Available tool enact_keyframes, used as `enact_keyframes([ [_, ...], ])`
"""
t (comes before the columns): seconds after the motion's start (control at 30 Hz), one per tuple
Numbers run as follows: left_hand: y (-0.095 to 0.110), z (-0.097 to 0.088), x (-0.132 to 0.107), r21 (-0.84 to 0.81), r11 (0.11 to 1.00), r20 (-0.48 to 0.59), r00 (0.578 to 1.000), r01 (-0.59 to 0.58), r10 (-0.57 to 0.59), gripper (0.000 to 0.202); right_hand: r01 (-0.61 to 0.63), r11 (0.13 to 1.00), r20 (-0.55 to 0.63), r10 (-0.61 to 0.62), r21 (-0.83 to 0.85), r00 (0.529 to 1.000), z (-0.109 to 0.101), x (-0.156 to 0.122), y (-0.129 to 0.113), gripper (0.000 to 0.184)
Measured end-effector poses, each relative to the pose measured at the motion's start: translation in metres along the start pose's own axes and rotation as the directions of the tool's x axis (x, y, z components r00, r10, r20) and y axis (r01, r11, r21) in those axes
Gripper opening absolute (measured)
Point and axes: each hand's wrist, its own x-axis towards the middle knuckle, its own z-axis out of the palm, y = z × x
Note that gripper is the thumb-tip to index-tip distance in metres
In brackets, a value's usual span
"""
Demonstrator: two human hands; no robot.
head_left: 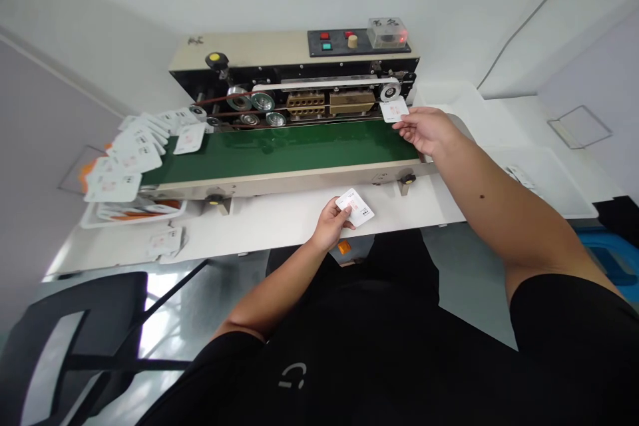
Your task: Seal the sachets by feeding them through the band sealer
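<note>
My right hand (424, 130) pinches the lower right corner of a small white printed packet (394, 109), its far edge against the right end of the sealing machine (294, 53), just under the silver wheel. Near the table's front edge, my left hand (332, 223) grips another white printed packet (360, 208), thumb on top; whether it is one or a thin stack I cannot tell. The machine's green conveyor belt (279, 150) runs between the two hands and the far left. A single packet (190, 138) lies on the belt's left end.
Several fanned packets (132, 153) pile up beyond the belt's left end, above a white tray (90, 216) with more packets. One small stack (167, 241) lies on the table nearby. At right stand white bins (559, 180). A black chair (100, 319) is at lower left.
</note>
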Motion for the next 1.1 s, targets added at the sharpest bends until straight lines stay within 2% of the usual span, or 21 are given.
enact_keyframes([
  [0.13, 0.000, 0.000, 0.000, 0.004, 1.000, 0.003, 1.000, -0.002, 0.002, 0.056, 0.015, 0.995, 0.043, -0.011, -0.096, 0.999, 0.015, 0.001, -0.003, 0.012],
  [0.2, 0.000, 0.000, 0.000, -0.001, 1.000, 0.000, 1.000, -0.006, 0.006, 0.056, 0.136, 0.979, 0.013, -0.136, -0.154, 0.991, 0.014, -0.011, 0.002, 0.015],
  [0.23, -0.001, 0.000, 0.000, -0.003, 1.000, -0.002, 1.000, -0.007, 0.007, 0.056, 0.224, 0.958, -0.015, -0.231, -0.179, 0.973, 0.012, -0.021, 0.007, 0.018],
  [0.3, -0.002, 0.000, 0.000, -0.006, 1.000, -0.002, 1.000, -0.004, 0.004, 0.055, 0.405, 0.886, -0.054, -0.427, -0.227, 0.903, 0.005, -0.049, 0.027, 0.020],
  [0.37, -0.002, 0.000, -0.001, -0.009, 1.000, 0.000, 1.000, -0.001, 0.001, 0.055, 0.497, 0.820, -0.005, -0.520, -0.285, 0.854, -0.001, -0.083, 0.056, 0.018],
  [0.43, -0.001, 0.000, -0.001, -0.008, 1.000, 0.006, 1.000, 0.002, -0.002, 0.055, 0.502, 0.774, 0.146, -0.486, -0.387, 0.862, -0.005, -0.114, 0.090, 0.020],
  [0.5, 0.000, 0.000, -0.001, 0.009, 1.000, 0.015, 1.000, 0.003, -0.003, 0.054, 0.452, 0.768, 0.268, -0.366, -0.454, 0.891, -0.005, -0.136, 0.125, 0.033],
  [0.57, 0.000, 0.001, 0.000, 0.049, 0.999, 0.032, 0.999, 0.001, -0.002, 0.053, 0.378, 0.803, 0.330, -0.240, -0.461, 0.913, -0.003, -0.147, 0.154, 0.042],
  [0.67, -0.004, 0.005, 0.003, 0.129, 0.992, 0.073, 0.997, -0.011, 0.002, 0.052, 0.244, 0.894, 0.368, -0.098, -0.375, 0.925, 0.001, -0.149, 0.184, 0.032],
  [0.73, -0.006, 0.005, 0.002, 0.185, 0.982, 0.095, 0.995, -0.036, 0.019, 0.051, 0.165, 0.940, 0.375, -0.043, -0.300, 0.926, 0.003, -0.145, 0.196, 0.030],
  [0.8, -0.005, -0.002, -0.006, 0.267, 0.957, 0.078, 0.992, -0.117, 0.100, 0.051, 0.111, 0.966, 0.357, -0.021, -0.234, 0.934, 0.002, -0.140, 0.204, 0.033],
  [0.87, 0.001, -0.019, -0.022, 0.418, 0.881, 0.040, 0.974, -0.221, 0.225, 0.049, 0.072, 0.981, 0.321, -0.011, -0.179, 0.947, -0.001, -0.134, 0.208, 0.037],
  [0.93, 0.010, -0.043, -0.045, 0.613, 0.749, 0.026, 0.953, -0.253, 0.300, 0.044, 0.036, 0.991, 0.273, 0.001, -0.129, 0.962, -0.004, -0.129, 0.210, 0.039],
  [0.97, 0.014, -0.055, -0.055, 0.660, 0.710, 0.018, 0.949, -0.247, 0.314, 0.039, 0.019, 0.994, 0.263, 0.009, -0.106, 0.965, -0.006, -0.128, 0.210, 0.039],
  [1.03, 0.023, -0.075, -0.071, 0.680, 0.702, -0.016, 0.952, -0.213, 0.305, 0.035, -0.004, 0.997, 0.270, 0.023, -0.071, 0.963, -0.007, -0.126, 0.209, 0.038],
  [1.1, 0.029, -0.083, -0.076, 0.639, 0.750, -0.065, 0.959, -0.173, 0.276, 0.035, -0.008, 0.998, 0.290, 0.025, -0.058, 0.957, -0.005, -0.128, 0.206, 0.038],
])
